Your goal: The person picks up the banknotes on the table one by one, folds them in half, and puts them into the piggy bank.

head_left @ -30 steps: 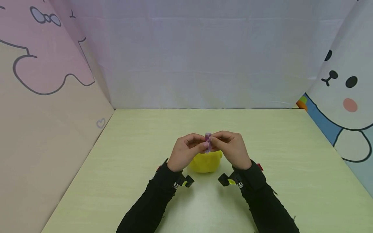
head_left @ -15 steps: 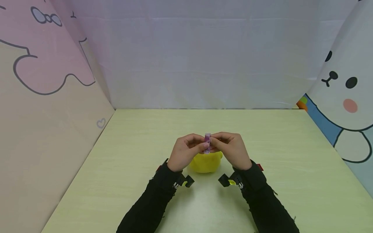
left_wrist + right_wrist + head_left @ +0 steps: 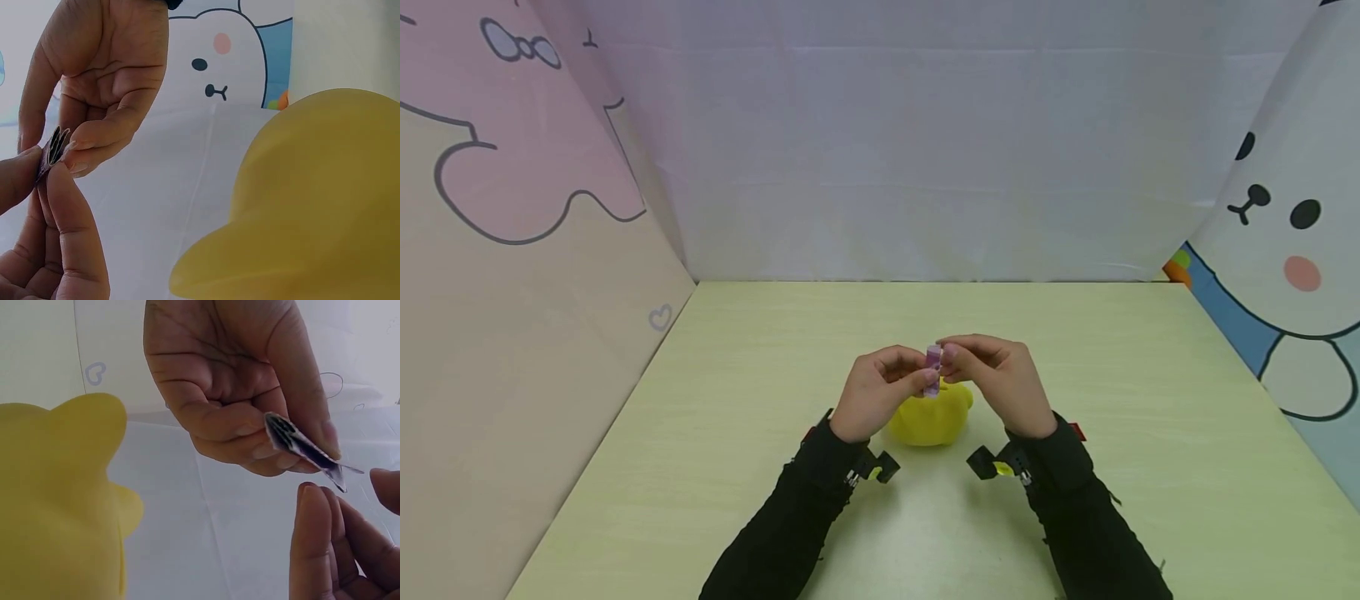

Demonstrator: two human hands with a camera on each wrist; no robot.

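Between the thumb and fingers of my left hand (image 3: 876, 392), a small folded purple paper (image 3: 933, 358) is pinched upright. Its stacked, printed layers show edge-on in the right wrist view, where the paper (image 3: 300, 445) spreads apart a little. My right hand (image 3: 1003, 383) hovers just at the paper's right side. In the right wrist view, the right thumb (image 3: 386, 489) and forefinger (image 3: 312, 515) stand apart below the paper's tip. Beneath both hands sits a smooth yellow rounded figure (image 3: 928, 423) with small bumps, its top partly hidden by the hands.
The pale yellow-green table (image 3: 760, 367) spreads around the figure. A white sheet (image 3: 925, 150) hangs behind it. Cartoon-printed panels, one with a bear face (image 3: 1273, 242), stand at the sides. Small black wrist cameras (image 3: 883, 467) jut inward from both sleeves.
My right hand has let go of the folded paper and shifted slightly right, its fingers loosening. The left hand stays in place, with the paper turned a little.
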